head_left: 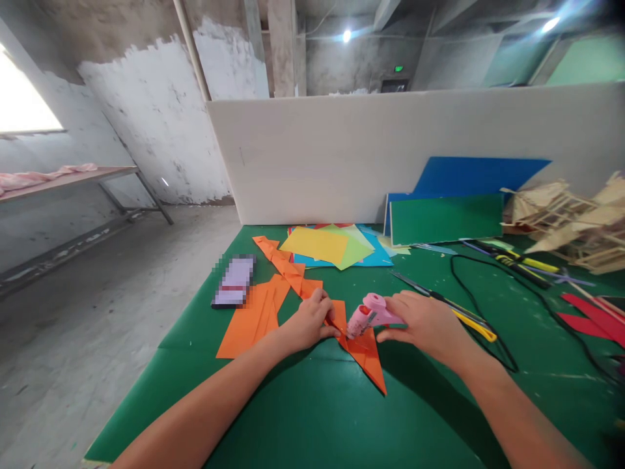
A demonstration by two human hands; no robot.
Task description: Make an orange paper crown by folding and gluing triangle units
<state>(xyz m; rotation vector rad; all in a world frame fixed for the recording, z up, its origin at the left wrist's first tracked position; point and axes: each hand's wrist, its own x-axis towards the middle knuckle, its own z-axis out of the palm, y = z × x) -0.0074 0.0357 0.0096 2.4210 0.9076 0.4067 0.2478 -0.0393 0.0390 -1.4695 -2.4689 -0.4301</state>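
Strip of folded orange paper lies under the fingers of both hands, on the green table. The left hand grasps it near the middle, thumb and fingertips closed on the paper. From these fingertips one part runs away in overlapping folds, up and to the left; the other part comes nearer the person and ends in a point, just below and left of the right thumb.

The right hand has its fingers wrapped about a pink glue gun, just right of the left fingertips. The gun's front end slants down over the strip; whether it touches the paper, I cannot tell.

Left of the left fingers lie orange sheets, partly overlapping, and beyond these a phone, its screen blurred. Straight beyond the left fingers is a stack of coloured paper, with a yellow sheet on top of a light green one and a blue one beneath.

Right of the right fingers, a yellow-handled cutter lies near a black cord. Farther right are red pieces. Well beyond the right fingers, a green board leans before a blue one, with wooden models to the right.
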